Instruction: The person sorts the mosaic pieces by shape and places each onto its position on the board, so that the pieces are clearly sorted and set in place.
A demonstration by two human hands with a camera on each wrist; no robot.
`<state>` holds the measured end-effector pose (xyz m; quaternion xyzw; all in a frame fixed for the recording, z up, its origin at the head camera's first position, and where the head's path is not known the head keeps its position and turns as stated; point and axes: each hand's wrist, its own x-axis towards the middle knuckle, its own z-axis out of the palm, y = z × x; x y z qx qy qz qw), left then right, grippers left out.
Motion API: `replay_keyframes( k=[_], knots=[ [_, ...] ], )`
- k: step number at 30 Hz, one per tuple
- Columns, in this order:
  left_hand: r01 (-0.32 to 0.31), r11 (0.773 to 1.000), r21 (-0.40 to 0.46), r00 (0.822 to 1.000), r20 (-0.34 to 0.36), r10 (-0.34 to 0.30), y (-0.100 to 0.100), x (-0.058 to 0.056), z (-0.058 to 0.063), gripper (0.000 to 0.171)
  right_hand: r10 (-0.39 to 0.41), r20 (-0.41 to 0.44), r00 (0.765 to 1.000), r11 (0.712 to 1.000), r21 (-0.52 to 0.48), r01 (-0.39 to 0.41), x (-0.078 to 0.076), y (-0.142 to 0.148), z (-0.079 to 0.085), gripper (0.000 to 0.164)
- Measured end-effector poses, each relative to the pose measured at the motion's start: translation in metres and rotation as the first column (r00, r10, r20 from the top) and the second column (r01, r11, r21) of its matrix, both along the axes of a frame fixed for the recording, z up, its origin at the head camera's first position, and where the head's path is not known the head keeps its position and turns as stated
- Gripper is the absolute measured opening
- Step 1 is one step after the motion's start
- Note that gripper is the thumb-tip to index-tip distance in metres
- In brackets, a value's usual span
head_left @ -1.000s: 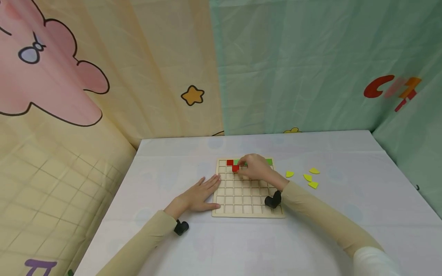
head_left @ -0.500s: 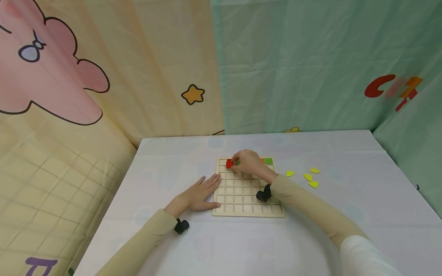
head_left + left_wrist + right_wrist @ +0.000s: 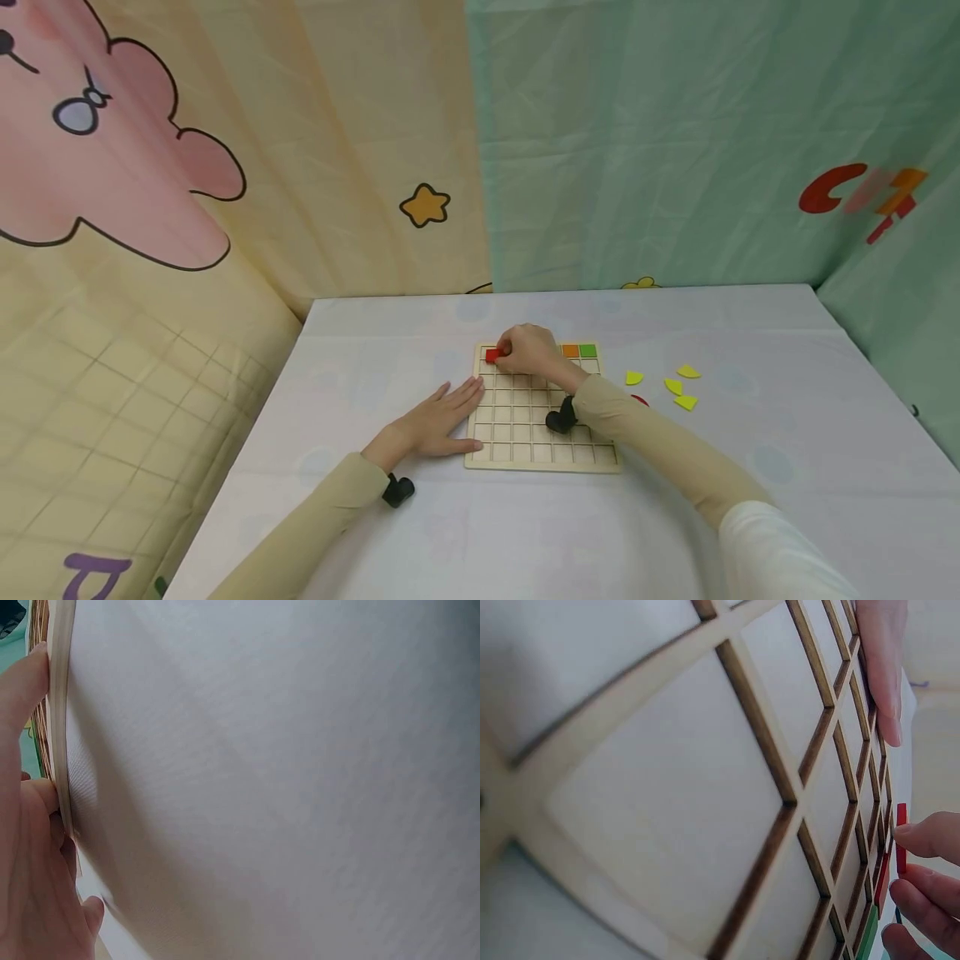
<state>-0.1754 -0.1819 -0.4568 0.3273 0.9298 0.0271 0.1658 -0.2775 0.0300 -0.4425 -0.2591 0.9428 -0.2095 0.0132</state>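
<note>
A wooden grid board (image 3: 542, 454) lies on the table. My right hand (image 3: 527, 350) is over its far left corner, pinching a small red square tile (image 3: 901, 838) between thumb and fingers. In the right wrist view that tile stands edge-on above the grid, with another red tile (image 3: 882, 885) and a green tile (image 3: 867, 934) set in the board below it. An orange tile (image 3: 571, 351) and a green tile (image 3: 588, 351) fill cells in the far row; my right hand covers part of that row. My left hand (image 3: 433, 423) lies with straight fingers on the board's left edge.
Several yellow pieces (image 3: 686, 402) with a curved side lie on the table right of the board. A red edge (image 3: 639, 400) peeks out beside my right sleeve. Printed curtains (image 3: 645, 150) hang behind the white tabletop (image 3: 360, 333).
My right hand has moved left along the far rows with the red tile, uncovering the orange and green tiles. The red edge by the right sleeve has come into sight. My left hand stays put.
</note>
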Motion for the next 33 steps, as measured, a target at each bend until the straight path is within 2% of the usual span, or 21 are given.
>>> replay_keyframes(
  k=[15, 33],
  knots=[
    [0.008, 1.0, -0.021, 1.0, -0.013, -0.008, -0.001, -0.002, -0.004, 0.093, -0.027, -0.044, 0.999, 0.999, 0.02, 0.028, -0.005, -0.01, -0.002, 0.024],
    [0.016, 1.0, -0.027, 1.0, -0.013, -0.016, 0.0, -0.001, 0.0, 0.092, -0.044, 0.003, 0.999, 0.999, 0.002, 0.044, -0.006, -0.011, -0.004, 0.03]
  ],
)
